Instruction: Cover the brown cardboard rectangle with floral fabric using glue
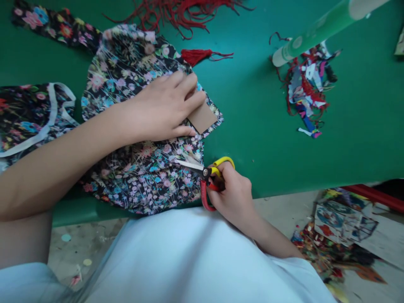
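Observation:
Dark fabric with a small flower print lies spread on a green table in front of me. My left hand rests palm down on it, its fingers reaching over a brown cardboard square near the fabric's pointed corner. Several fingers are bent against the card and the thumb is stretched out along its lower side. My right hand grips a pair of scissors with one yellow and one red handle. Their blades point left above the fabric and are spread slightly apart.
A red tassel lies beyond the fabric, with a heap of red cords at the back. A green-and-white tube slants over fabric scraps. White-edged floral fabric is at left. Scraps litter the floor.

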A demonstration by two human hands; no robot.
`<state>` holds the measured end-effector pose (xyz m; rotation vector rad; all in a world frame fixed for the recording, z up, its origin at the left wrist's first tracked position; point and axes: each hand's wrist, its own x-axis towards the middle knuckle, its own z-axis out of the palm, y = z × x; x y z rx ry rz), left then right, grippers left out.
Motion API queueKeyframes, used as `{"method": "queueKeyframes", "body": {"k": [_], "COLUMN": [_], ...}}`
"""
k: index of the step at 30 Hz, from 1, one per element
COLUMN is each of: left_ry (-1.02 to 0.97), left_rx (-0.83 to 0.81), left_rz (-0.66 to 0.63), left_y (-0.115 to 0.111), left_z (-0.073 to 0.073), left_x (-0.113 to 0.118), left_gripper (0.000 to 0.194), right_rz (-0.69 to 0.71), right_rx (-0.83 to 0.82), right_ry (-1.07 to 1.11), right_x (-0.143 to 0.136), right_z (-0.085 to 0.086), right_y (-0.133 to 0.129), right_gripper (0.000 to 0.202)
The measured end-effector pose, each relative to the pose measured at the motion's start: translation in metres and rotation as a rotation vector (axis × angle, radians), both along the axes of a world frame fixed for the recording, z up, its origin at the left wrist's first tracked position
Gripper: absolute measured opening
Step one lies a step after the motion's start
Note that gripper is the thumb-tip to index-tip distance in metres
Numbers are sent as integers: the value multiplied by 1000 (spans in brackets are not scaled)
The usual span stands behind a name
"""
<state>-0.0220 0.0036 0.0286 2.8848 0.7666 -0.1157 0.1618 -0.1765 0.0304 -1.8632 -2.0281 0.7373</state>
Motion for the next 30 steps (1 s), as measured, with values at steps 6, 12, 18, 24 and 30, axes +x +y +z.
{"method": "queueKeyframes", "body": {"k": [6,12,18,24,30], "left_ry": [23,23,49,61,18], "left_rx": [-31,-158,-116,-13,127], "left_rz": [-2,73,87,136,144], "left_y": [2,5,-1,-13,-35], "left_z": [2,8,14,24,26], "left_x": [1,2,4,13,13], "left_gripper": [43,39,39,31,39], "right_rz": [104,169,306,370,335], "right_rx": [21,-140,-86,307,370], "right_ry": [22,77,-106,-86,4], "right_x": [-3,-4,13,39,62], "right_z": [5,12,15,8,-4], "right_y": [-4,-9,-8,11,43], "right_gripper": [16,9,5,12,13]}}
